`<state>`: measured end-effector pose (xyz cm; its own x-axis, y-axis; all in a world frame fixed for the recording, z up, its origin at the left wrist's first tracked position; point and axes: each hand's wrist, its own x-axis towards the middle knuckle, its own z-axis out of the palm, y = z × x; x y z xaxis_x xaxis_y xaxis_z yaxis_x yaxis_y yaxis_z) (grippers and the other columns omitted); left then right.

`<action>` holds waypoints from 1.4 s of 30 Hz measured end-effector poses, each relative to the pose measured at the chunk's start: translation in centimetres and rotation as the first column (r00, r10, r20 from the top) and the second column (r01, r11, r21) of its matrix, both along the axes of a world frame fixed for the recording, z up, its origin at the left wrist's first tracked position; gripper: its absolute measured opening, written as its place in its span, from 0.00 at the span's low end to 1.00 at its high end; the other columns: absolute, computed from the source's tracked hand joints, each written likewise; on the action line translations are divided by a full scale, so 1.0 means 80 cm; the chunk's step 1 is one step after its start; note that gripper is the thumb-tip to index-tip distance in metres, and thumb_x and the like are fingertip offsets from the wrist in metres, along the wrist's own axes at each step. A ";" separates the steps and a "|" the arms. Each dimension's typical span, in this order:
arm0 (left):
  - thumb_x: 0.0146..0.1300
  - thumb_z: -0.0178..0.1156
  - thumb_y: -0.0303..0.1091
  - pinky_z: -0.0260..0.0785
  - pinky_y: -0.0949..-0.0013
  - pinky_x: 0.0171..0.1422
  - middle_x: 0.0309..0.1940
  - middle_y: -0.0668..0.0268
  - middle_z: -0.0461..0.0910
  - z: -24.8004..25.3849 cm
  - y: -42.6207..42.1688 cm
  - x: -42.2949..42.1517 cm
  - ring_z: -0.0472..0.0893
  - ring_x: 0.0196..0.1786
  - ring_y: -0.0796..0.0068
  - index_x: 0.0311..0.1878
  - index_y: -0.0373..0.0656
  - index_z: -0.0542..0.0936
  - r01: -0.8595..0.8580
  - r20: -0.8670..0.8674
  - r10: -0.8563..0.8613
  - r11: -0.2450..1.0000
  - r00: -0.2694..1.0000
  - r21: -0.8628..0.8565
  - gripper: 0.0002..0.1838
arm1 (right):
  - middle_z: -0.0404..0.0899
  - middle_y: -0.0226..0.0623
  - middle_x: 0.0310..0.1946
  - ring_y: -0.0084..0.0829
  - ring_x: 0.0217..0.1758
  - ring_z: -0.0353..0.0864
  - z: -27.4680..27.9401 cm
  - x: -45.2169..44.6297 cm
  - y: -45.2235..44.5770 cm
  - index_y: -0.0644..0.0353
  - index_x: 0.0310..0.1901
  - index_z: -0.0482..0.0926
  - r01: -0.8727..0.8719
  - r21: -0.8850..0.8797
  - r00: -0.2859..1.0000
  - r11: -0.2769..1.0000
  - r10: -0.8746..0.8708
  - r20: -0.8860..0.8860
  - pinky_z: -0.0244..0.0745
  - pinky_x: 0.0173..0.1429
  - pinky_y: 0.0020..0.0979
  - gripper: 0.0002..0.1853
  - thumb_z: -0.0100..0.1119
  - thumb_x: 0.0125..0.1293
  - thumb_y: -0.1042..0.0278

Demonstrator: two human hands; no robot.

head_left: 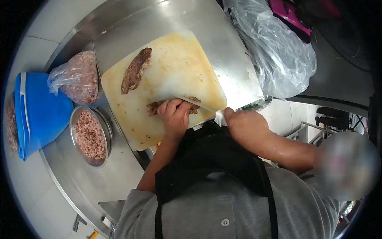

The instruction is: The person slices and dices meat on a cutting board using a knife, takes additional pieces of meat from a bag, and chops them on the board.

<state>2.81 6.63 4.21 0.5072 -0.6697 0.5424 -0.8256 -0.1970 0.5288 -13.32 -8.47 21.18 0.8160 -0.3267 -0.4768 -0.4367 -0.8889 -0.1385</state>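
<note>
My left hand presses down on a piece of cooked meat near the front edge of the cutting board, its fingers curled over the top. In my right hand is a knife with a white handle. Its blade reaches left across the meat, close to my left fingertips; whether it has cut in, I cannot tell. A second, longer piece of meat lies apart at the board's far left.
Left of the board stand a metal bowl of chopped meat, a plastic bag of ground meat and a blue container. Clear plastic bags lie at the right edge of the steel table.
</note>
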 end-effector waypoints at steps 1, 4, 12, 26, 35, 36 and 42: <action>0.57 0.69 0.31 0.61 0.58 0.60 0.42 0.67 0.81 -0.001 0.000 0.000 0.76 0.50 0.61 0.41 0.47 0.88 0.008 -0.003 -0.008 1.000 1.000 0.001 0.08 | 0.85 0.46 0.28 0.48 0.31 0.87 -0.004 0.003 -0.003 0.63 0.45 0.75 0.013 0.030 1.000 0.999 -0.012 -0.005 0.80 0.34 0.47 0.10 0.55 0.62 0.73; 0.57 0.69 0.30 0.61 0.58 0.60 0.42 0.68 0.80 -0.001 -0.001 0.001 0.76 0.51 0.62 0.41 0.47 0.88 0.008 0.033 -0.008 1.000 0.999 0.000 0.08 | 0.85 0.47 0.29 0.50 0.32 0.87 0.010 -0.007 -0.011 0.63 0.46 0.74 0.004 0.044 1.000 0.999 -0.003 -0.026 0.81 0.34 0.48 0.10 0.54 0.63 0.73; 0.58 0.69 0.27 0.61 0.58 0.62 0.43 0.67 0.80 0.000 0.004 -0.001 0.75 0.53 0.60 0.40 0.47 0.87 0.007 -0.018 -0.006 0.998 1.000 0.060 0.07 | 0.85 0.49 0.32 0.50 0.34 0.88 -0.069 0.023 -0.018 0.64 0.46 0.74 -0.012 0.143 0.993 0.990 -0.004 0.114 0.82 0.37 0.49 0.10 0.54 0.63 0.74; 0.53 0.68 0.27 0.63 0.57 0.62 0.46 0.68 0.81 0.000 0.008 0.004 0.77 0.54 0.60 0.43 0.48 0.87 0.047 -0.011 -0.047 0.999 0.999 0.015 0.13 | 0.85 0.48 0.30 0.49 0.33 0.88 -0.040 0.027 0.008 0.62 0.46 0.74 0.011 0.113 0.999 0.994 -0.017 0.051 0.81 0.37 0.48 0.09 0.54 0.64 0.73; 0.53 0.67 0.24 0.66 0.56 0.60 0.44 0.64 0.81 0.000 0.015 0.010 0.78 0.52 0.57 0.39 0.44 0.85 0.084 -0.058 -0.086 0.996 0.995 -0.035 0.09 | 0.85 0.47 0.30 0.50 0.33 0.88 0.023 0.012 0.001 0.62 0.46 0.74 -0.007 0.059 0.998 0.998 0.010 -0.055 0.82 0.37 0.47 0.10 0.55 0.63 0.73; 0.53 0.67 0.24 0.66 0.56 0.60 0.44 0.64 0.81 0.000 0.014 0.010 0.78 0.52 0.57 0.39 0.44 0.85 0.084 -0.059 -0.086 0.996 0.995 -0.033 0.09 | 0.85 0.47 0.29 0.50 0.33 0.88 0.036 0.000 0.005 0.62 0.46 0.74 -0.002 0.040 0.997 0.999 0.005 -0.083 0.82 0.37 0.48 0.10 0.55 0.63 0.73; 0.52 0.67 0.26 0.66 0.57 0.60 0.44 0.67 0.82 -0.004 0.014 0.011 0.79 0.52 0.61 0.40 0.45 0.85 0.082 -0.052 -0.084 0.996 0.995 -0.042 0.11 | 0.85 0.48 0.28 0.50 0.34 0.88 -0.004 0.017 0.013 0.62 0.47 0.74 0.027 0.077 0.998 0.997 -0.023 -0.054 0.82 0.36 0.48 0.10 0.54 0.64 0.73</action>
